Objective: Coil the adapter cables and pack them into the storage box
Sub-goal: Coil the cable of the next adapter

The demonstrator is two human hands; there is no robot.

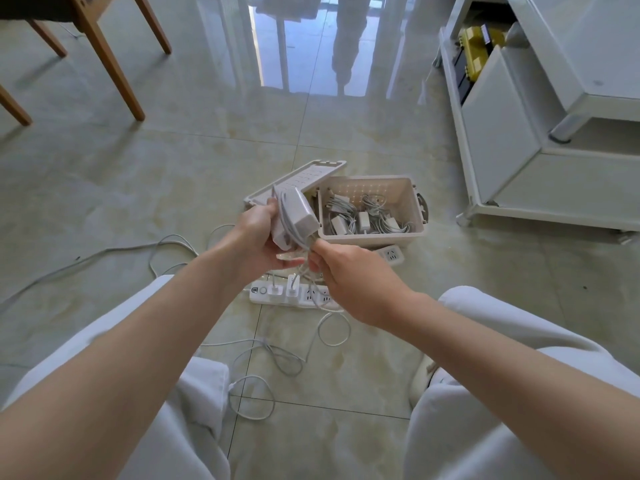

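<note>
Wooden chair legs (104, 57) are being seen at the far left, standing on the tiled floor (173, 168). A thin white cable (104, 252) is lying loose across the tiles below them. Toward the middle, a white power adapter (294, 216) is being gripped in the left hand (259, 237), with the fingers (272, 202) curled round its body; turns of its cord are being held against its side. Just beneath it, the adapter's cord (304, 268) is being pinched by the right hand (349, 282), whose fingers (317, 252) are closed on the strand. Under both hands, a white power strip (294, 296) is lying on the floor with two plugs seated in it. More cord (277, 362) is trailing in loops between the person's knees. Behind the hands, the beige lid (301, 178) is lying beside the storage box (367, 241), which is standing open on the floor; several coiled adapters and cables (363, 216) are being kept inside it. A second power strip (393, 255) is partly hidden under the box's front edge. At the far right, a white cabinet (502, 133) is standing, with a yellow case (474, 50) showing in its opening.
</note>
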